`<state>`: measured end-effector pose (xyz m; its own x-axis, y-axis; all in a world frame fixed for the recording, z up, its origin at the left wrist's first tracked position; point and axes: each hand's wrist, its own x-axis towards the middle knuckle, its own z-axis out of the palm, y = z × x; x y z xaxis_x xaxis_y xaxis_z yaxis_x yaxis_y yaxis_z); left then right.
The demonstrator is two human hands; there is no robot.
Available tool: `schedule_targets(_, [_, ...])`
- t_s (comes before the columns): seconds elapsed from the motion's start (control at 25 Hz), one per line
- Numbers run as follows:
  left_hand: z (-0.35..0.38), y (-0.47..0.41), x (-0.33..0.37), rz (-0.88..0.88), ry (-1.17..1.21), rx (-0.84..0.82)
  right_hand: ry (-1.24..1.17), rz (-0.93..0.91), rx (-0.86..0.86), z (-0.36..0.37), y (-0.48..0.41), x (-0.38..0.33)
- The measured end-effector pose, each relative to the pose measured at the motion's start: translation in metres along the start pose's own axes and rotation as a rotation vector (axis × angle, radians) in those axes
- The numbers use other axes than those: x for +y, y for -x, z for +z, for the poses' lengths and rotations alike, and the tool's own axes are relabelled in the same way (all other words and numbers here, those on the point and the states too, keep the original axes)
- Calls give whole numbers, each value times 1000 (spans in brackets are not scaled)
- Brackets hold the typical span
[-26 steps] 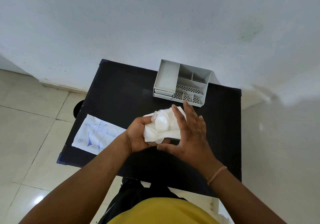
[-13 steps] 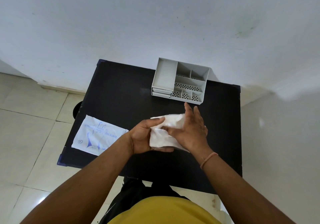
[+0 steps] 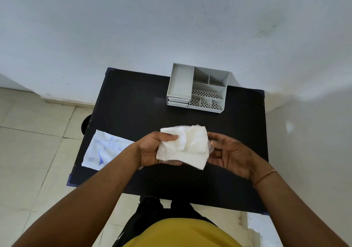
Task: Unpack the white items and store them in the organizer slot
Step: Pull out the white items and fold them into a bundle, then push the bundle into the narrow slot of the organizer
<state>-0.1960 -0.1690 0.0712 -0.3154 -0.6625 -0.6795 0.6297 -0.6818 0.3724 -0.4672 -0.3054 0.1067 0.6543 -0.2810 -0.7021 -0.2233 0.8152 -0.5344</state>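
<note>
Hands (image 3: 158,148) with white items (image 3: 183,146) over black table (image 3: 133,101)

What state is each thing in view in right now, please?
White bundle: crumpled, held above the table, not yet stored.
Left hand: gripping the bundle, thumb on top.
Right hand: open, fingers at the bundle's right edge.
Organizer: upright at the table's far edge, visible slots empty.
Wrapper: flat on the table's left edge, overhanging it.
Table: black, standing against the wall.

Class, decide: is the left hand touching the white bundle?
Touching. The head view shows the left hand with its thumb pressed on the white bundle and fingers underneath.
</note>
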Motion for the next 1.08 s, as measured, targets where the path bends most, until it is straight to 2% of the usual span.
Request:
schedule_targets(0.08, [0, 1, 4, -33, -40, -23, 102, -3, -33, 8, -10, 10])
schedule_targets(0.28, [-5, 5, 32, -95, -238, 5, 206, -73, 103, 24, -31, 17])
schedule_targets(0.44, [-8, 2, 62, -107, -489, 118, 54, -47, 163, 31, -40, 29])
schedule_targets(0.52, [-9, -4, 77, -80, -525, 180, -93, -37, 240, 35, -46, 41])
schedule_targets(0.68, [-12, -21, 101, -102, -438, 179, -471, -44, 294, 44, -51, 67])
schedule_targets(0.92, [-29, -80, 110, -11, -257, 559, -784, -123, 341, 59, -64, 90])
schedule_targets(1.08, [-34, -119, 117, 98, -78, 688, -887, -165, 393, 66, -72, 98])
